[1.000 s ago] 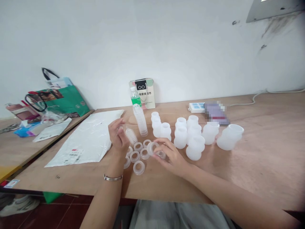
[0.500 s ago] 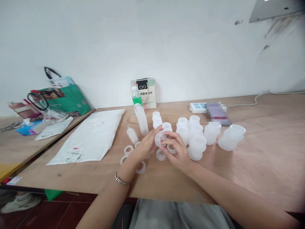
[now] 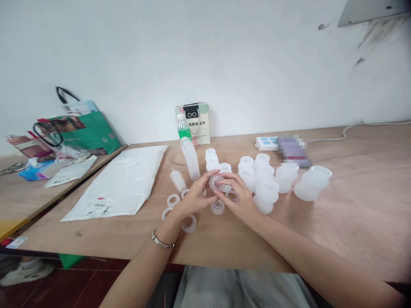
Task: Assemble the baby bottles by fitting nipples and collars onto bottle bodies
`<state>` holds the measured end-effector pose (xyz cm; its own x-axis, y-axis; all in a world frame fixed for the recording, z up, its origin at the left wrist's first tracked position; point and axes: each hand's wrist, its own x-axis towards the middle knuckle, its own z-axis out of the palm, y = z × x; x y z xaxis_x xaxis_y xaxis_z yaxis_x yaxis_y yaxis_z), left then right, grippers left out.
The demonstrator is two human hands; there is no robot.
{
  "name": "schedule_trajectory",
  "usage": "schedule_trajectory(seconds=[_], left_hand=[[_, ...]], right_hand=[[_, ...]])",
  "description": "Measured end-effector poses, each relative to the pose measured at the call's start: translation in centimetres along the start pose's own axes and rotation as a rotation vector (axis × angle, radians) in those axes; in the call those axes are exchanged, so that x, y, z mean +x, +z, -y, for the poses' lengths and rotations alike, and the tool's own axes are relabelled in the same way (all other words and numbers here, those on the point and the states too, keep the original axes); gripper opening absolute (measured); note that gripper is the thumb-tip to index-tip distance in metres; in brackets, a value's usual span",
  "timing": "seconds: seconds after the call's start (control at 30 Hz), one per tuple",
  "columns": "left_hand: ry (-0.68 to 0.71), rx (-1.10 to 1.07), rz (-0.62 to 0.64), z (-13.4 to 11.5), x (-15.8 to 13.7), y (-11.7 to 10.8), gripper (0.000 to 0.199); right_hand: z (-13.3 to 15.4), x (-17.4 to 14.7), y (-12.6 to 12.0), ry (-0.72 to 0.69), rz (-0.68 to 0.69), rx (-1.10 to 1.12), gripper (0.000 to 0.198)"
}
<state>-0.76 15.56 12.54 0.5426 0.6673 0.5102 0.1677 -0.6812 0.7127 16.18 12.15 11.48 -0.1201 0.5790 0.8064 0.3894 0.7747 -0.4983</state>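
My left hand (image 3: 199,193) and my right hand (image 3: 239,197) both grip a clear, round plastic piece with ringed edges (image 3: 215,183), held between them above the table. Its open face points toward me. Below it, a similar clear ring-shaped piece (image 3: 217,207) lies on the wood, and another ring (image 3: 230,195) is partly covered by my right fingers. More loose rings (image 3: 189,223) surround my left wrist. Just beyond my hands stand frosted white wavy cups (image 3: 212,159), with several others (image 3: 266,196) grouped to the right.
A leaning stack of clear rings (image 3: 190,159) stands before a green-labelled bottle (image 3: 183,127), a short stack (image 3: 178,179) beside it. A white mailing bag (image 3: 125,179) lies left. Behind are a paper bag (image 3: 202,128), a power strip (image 3: 266,143) and a blurred purple object (image 3: 293,150).
The clear round piece has turned: its ridged side showed before, and now its open face shows. My fingers have shifted around its edge, the left thumb now lower.
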Motion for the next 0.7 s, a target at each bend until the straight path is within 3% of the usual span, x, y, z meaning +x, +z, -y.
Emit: schedule_trajectory(seconds=[0.17,0.27,0.47,0.7], left_hand=[[-0.098,-0.127,-0.019,-0.1,0.1,0.2,0.051],[-0.11,-0.095,-0.023,-0.1,0.1,0.2,0.053],[-0.052,0.12,0.024,-0.5,0.2,-0.1,0.049],[0.009,0.15,0.044,-1.4,0.3,0.1,0.044]], right_hand=[[-0.1,0.1,-0.1,0.017,-0.033,0.061,0.014],[-0.2,0.2,-0.1,0.002,-0.066,0.056,0.015],[0.2,0.2,-0.3,-0.018,-0.139,0.008,0.014],[0.2,0.2,-0.7,-0.122,-0.116,0.006,0.016]])
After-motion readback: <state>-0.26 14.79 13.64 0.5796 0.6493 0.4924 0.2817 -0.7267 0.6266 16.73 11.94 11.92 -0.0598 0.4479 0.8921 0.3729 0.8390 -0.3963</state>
